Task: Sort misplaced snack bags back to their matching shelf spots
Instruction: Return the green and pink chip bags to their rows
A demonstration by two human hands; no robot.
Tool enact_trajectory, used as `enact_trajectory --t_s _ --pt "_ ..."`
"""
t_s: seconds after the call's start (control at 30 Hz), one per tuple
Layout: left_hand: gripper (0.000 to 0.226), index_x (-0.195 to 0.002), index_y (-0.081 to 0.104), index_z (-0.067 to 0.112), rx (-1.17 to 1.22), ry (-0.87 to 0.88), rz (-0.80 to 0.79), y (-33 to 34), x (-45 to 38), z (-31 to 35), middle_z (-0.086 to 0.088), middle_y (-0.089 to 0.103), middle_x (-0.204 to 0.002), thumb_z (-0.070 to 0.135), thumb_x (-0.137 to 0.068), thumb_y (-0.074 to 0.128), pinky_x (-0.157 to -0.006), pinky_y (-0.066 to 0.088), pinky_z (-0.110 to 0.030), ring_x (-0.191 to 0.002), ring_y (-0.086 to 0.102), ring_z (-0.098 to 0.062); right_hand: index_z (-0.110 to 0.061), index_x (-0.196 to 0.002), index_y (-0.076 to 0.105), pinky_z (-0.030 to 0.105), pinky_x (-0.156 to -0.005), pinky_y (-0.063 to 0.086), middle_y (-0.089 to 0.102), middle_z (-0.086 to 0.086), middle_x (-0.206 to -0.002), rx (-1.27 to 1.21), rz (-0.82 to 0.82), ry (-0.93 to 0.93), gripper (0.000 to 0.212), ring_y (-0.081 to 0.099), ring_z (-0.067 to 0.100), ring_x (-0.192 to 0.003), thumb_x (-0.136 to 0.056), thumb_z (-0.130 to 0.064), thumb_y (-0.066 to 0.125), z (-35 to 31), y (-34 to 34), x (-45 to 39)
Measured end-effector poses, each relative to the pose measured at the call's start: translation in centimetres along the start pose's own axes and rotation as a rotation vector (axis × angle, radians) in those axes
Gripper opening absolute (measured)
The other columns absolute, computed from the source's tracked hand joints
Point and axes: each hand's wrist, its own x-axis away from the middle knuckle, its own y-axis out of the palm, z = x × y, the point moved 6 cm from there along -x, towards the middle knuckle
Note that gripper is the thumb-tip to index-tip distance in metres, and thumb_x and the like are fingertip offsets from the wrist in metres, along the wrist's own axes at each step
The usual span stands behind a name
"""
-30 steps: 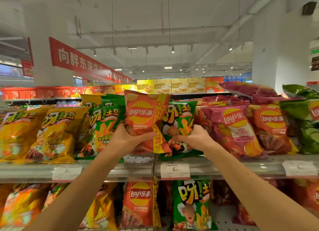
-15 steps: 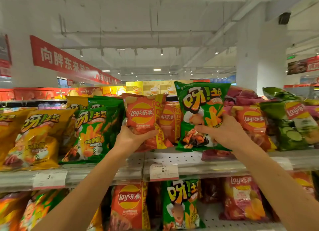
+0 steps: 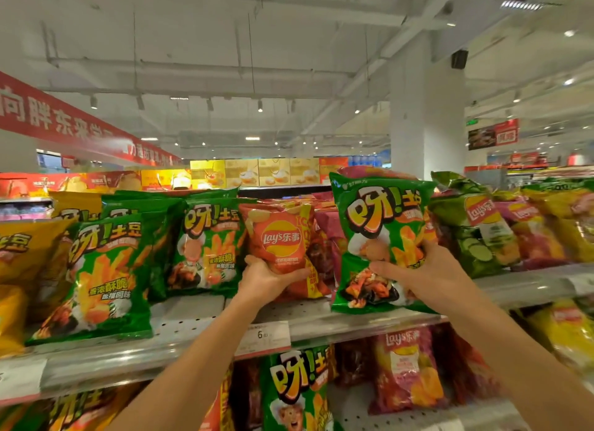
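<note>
My left hand (image 3: 266, 281) grips the bottom of an orange-red Lay's bag (image 3: 278, 240), held upright just above the shelf (image 3: 193, 327), beside the green potato-stick bags (image 3: 205, 247). My right hand (image 3: 421, 276) holds a green potato-stick bag (image 3: 379, 224) by its lower middle, lifted in front of the pink and red Lay's bags. Its bottom edge hangs near the shelf's front lip. More green bags of the same kind (image 3: 103, 276) stand to the left on this shelf.
Yellow bags (image 3: 19, 260) fill the shelf's far left; green cucumber Lay's (image 3: 475, 234) and pink Lay's (image 3: 533, 231) stand at the right. A price tag (image 3: 263, 339) hangs on the shelf edge. The lower shelf holds a green bag (image 3: 299, 389) and pink Lay's (image 3: 405, 366).
The view has swung right and the bags look nearer. My right hand still holds the green bag it lifted off the shelf; my left hand keeps the orange Lay's bag, now beside the green bags.
</note>
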Motion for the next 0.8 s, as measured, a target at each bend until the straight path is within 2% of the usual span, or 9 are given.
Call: enact_trajectory --t_s 0.07,0.17,0.3,0.4,0.47,0.57,0.63,0.7,0.8 --pt "0.146 -0.152 -0.005 0.005 0.027 -0.003 -0.031 0.1 -0.1 0.0 -0.009 0.039 -0.150 0.063 -0.055 0.088 -0.113 0.038 -0.046 -0.136 0.042 -0.029 -0.032 -0.115 0.064 0.029 -0.079 0.052 0.073 -0.017 -0.101 -0.009 0.001 -0.010 0.060 0.068 0.007 -0.097 -0.065 -0.049 0.090 -0.1 0.5 0.0" --pt "0.151 -0.152 -0.006 0.005 0.042 -0.009 -0.067 0.2 0.0 -0.1 -0.008 0.038 -0.151 0.065 -0.050 0.088 -0.114 0.038 -0.044 -0.137 0.040 -0.027 -0.035 -0.114 0.064 0.030 -0.082 0.051 0.074 -0.019 -0.100 -0.014 -0.012 -0.039 0.057 0.068 0.006 -0.098 -0.065 -0.051 0.090 -0.9 1.7 0.2" --pt "0.148 -0.146 0.015 0.009 -0.019 0.016 -0.124 -1.3 0.9 -0.2 -0.004 0.050 -0.139 0.072 -0.033 0.086 -0.102 0.047 -0.035 -0.122 0.051 -0.021 -0.035 -0.119 0.063 0.030 -0.084 0.052 0.073 -0.019 -0.103 0.002 -0.036 -0.080 0.065 0.068 0.004 -0.098 -0.063 -0.056 0.088 -2.7 3.7 0.4" --pt "0.101 -0.127 0.038 0.013 -0.264 0.095 -0.045 -4.0 1.8 -1.1 0.000 0.054 -0.121 0.060 -0.053 0.088 -0.092 0.051 -0.034 -0.110 0.054 -0.019 -0.032 -0.118 0.064 0.037 -0.089 0.053 0.073 -0.015 -0.105 -0.001 -0.054 -0.102 0.064 0.068 0.011 -0.099 -0.064 -0.058 0.086 -4.5 5.8 0.5" --pt "0.078 -0.104 0.045 0.019 -0.437 0.177 -0.020 -6.2 3.4 -1.6 0.003 0.051 -0.105 0.067 -0.057 0.083 -0.081 0.048 -0.030 -0.095 0.051 -0.016 -0.029 -0.114 0.065 0.031 -0.081 0.054 0.073 -0.015 -0.100 -0.030 -0.064 -0.123 0.059 0.068 0.008 -0.094 -0.066 -0.055 0.087 -5.7 7.4 0.5" --pt "0.060 -0.081 0.053 0.023 -0.676 0.276 0.035 -9.8 6.9 -2.2 -0.001 0.061 -0.085 0.076 -0.063 0.073 -0.065 0.045 -0.030 -0.075 0.057 -0.019 -0.025 -0.118 0.063 0.022 -0.071 0.044 0.070 -0.015 -0.101 -0.065 -0.082 -0.153 0.062 0.065 0.007 -0.095 -0.068 -0.055 0.086 -7.5 10.4 0.8" --pt "0.052 -0.072 0.059 0.023 -0.912 0.302 0.118 -11.9 8.9 -2.6 0.001 0.063 -0.072 0.074 -0.074 0.066 -0.059 0.048 -0.029 -0.067 0.058 -0.017 -0.026 -0.127 0.060 0.029 -0.084 0.048 0.069 -0.011 -0.114 -0.067 -0.090 -0.168 0.072 0.064 0.014 -0.105 -0.068 -0.057 0.086 -8.5 12.8 0.9" --pt "0.054 -0.069 0.064 0.019 -1.139 0.292 0.183 -13.4 10.0 -3.0 0.004 0.061 -0.068 0.071 -0.082 0.059 -0.063 0.051 -0.031 -0.065 0.056 -0.015 -0.025 -0.129 0.057 0.037 -0.096 0.050 0.067 -0.007 -0.119 -0.038 -0.102 -0.166 0.077 0.062 0.019 -0.111 -0.067 -0.060 0.086 -9.4 15.4 0.9" --pt "0.054 -0.066 0.057 0.018 -1.292 0.259 0.206 -14.3 10.6 -3.6 0.005 0.048 -0.058 0.067 -0.090 0.052 -0.059 0.039 -0.028 -0.059 0.046 -0.013 -0.022 -0.125 0.055 0.045 -0.097 0.053 0.066 -0.004 -0.116 -0.003 -0.164 -0.120 0.079 0.062 0.023 -0.110 -0.066 -0.064 0.085 -9.9 19.8 0.7"
